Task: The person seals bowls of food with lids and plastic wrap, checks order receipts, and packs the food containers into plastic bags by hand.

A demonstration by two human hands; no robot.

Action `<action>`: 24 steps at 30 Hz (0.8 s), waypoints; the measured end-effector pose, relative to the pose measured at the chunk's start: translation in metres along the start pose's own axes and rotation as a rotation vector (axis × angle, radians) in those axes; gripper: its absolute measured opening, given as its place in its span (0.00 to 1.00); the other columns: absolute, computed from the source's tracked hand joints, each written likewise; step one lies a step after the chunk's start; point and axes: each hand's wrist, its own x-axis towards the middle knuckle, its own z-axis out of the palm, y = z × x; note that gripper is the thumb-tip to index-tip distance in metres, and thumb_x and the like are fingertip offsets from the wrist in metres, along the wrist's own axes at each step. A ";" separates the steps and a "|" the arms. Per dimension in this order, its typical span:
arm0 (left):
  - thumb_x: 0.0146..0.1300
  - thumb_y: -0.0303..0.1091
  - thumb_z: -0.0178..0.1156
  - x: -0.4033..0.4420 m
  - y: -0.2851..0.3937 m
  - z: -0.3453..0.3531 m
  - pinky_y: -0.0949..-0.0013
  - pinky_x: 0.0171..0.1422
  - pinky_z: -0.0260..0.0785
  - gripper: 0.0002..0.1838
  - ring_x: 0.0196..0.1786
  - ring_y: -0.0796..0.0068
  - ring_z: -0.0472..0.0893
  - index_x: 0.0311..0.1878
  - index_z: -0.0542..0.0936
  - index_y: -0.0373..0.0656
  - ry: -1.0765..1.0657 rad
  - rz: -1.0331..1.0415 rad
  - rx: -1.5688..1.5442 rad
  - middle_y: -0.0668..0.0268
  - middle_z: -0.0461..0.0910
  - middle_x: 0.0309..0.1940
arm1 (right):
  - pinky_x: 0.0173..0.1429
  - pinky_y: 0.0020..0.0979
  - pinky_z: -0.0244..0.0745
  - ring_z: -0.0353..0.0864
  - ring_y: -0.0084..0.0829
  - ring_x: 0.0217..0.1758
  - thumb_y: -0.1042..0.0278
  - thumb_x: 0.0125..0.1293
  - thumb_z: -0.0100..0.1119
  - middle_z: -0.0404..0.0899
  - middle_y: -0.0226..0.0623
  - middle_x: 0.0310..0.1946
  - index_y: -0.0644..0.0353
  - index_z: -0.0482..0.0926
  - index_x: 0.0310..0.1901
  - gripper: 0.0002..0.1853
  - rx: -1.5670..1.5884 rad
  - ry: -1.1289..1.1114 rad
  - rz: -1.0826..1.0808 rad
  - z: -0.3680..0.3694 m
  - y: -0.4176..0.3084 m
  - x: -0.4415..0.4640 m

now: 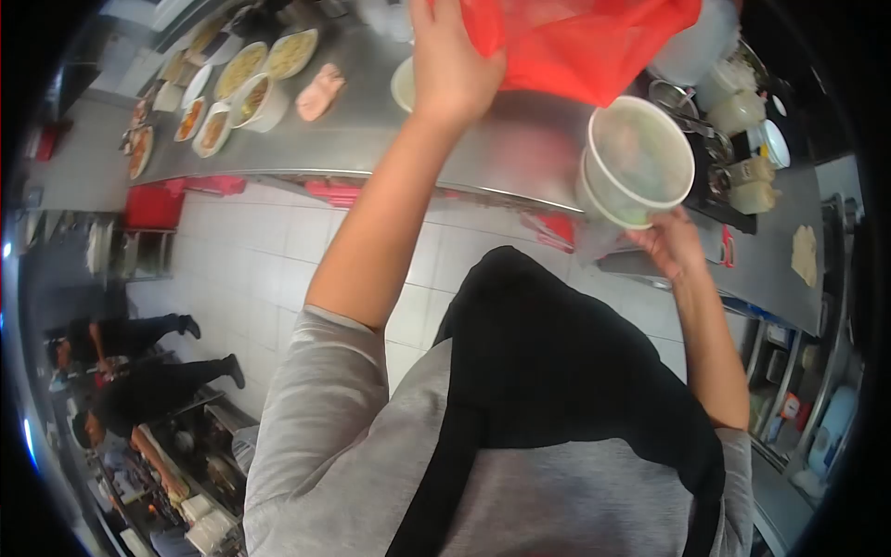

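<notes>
The black apron (557, 353) is nearest. Just beyond it, the right hand (673, 243) is clamped on the near side of the round plastic tubs (640, 153), which look stacked and sit tilted at the front edge of the steel desk (362, 139). Farther in, the left hand (455, 65) is at the red plastic bag (566, 46), its thumb partly behind the film; whether it is closed, I cannot tell. The bag covers part of the desk behind the tubs. A pale tub (402, 85) is partly hidden by the left wrist. To the right stand squeeze bottles (752, 184); to the left lie a pale piece of meat (320, 91) and filled dishes (241, 72). Two people (139, 390) are well apart, across the tiled floor (251, 246).
</notes>
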 end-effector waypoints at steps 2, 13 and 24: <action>0.50 0.20 0.59 -0.018 0.012 0.029 0.59 0.66 0.61 0.41 0.63 0.47 0.66 0.68 0.53 0.34 0.010 -0.145 -0.046 0.43 0.57 0.64 | 0.35 0.38 0.85 0.83 0.44 0.36 0.83 0.60 0.46 0.75 0.53 0.45 0.64 0.53 0.64 0.29 -0.016 0.032 0.016 -0.019 -0.003 -0.027; 0.45 0.26 0.68 -0.094 0.023 0.081 0.57 0.63 0.62 0.52 0.59 0.44 0.64 0.71 0.46 0.36 -0.170 -0.489 -0.107 0.44 0.57 0.58 | 0.37 0.37 0.86 0.83 0.39 0.41 0.74 0.66 0.49 0.76 0.50 0.45 0.71 0.67 0.54 0.17 -0.109 -0.090 0.079 0.028 -0.084 -0.092; 0.41 0.26 0.71 -0.108 0.020 0.011 0.60 0.69 0.58 0.57 0.67 0.50 0.58 0.71 0.43 0.34 -0.244 -0.584 -0.180 0.47 0.54 0.63 | 0.50 0.44 0.82 0.77 0.49 0.50 0.86 0.60 0.38 0.66 0.55 0.55 0.61 0.54 0.62 0.26 0.061 -0.122 -0.096 0.111 -0.022 0.050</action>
